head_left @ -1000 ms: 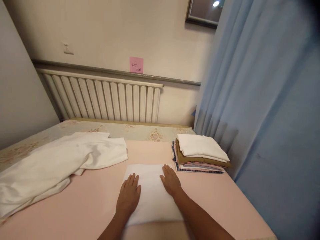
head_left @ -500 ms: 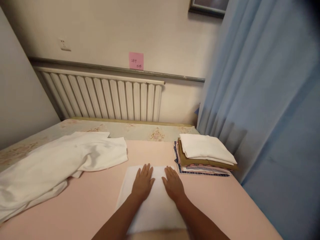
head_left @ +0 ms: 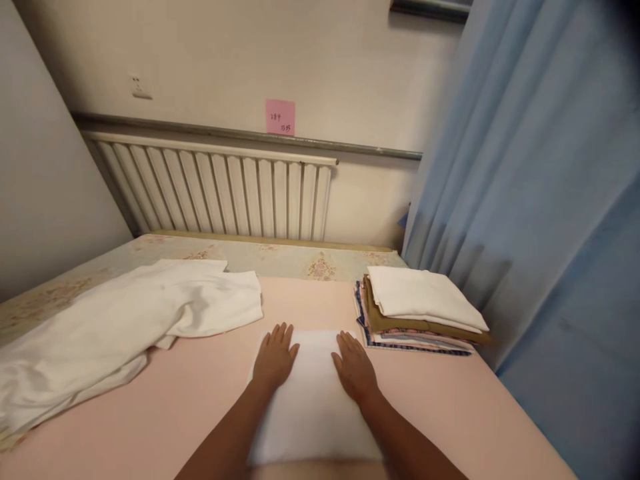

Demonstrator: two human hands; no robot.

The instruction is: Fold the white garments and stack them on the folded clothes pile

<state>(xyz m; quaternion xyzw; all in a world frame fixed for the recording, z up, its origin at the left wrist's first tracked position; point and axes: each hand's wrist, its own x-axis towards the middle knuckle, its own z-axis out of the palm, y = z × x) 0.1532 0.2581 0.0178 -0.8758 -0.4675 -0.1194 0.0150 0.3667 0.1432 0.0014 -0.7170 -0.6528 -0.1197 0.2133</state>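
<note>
Folded white cloth (head_left: 317, 413): near edge of the bed, lying flat on a pink sheet (head_left: 460, 413); taken as the dial centre, 12 o'clock toward the wall. Surface looks smooth; lower edge blurred.

Left hand (head_left: 275, 360): at 10 o'clock on the cloth, palm down, near its left edge. Right hand (head_left: 356, 367): at 2 o'clock, palm down, near its right edge. Grip: both hands flattened, thumbs apart from fingers, neither clamped on anything. Hands well apart from each other, bare cloth between.

At 2 o'clock, near the right hand: stack of folded fabrics (head_left: 425, 293), white piece on top, olive-brown one under it, then patterned and striped layers. At 10 o'clock: loose white garment (head_left: 150, 300), spread and wrinkled, lying partly over the floral bedding (head_left: 280, 257), which runs along the far side at 12.

Farther out: white radiator (head_left: 220, 187) at 11; pink note (head_left: 280, 118), handwritten, just short of 12; blue curtain (head_left: 540, 200) at 2.
</note>
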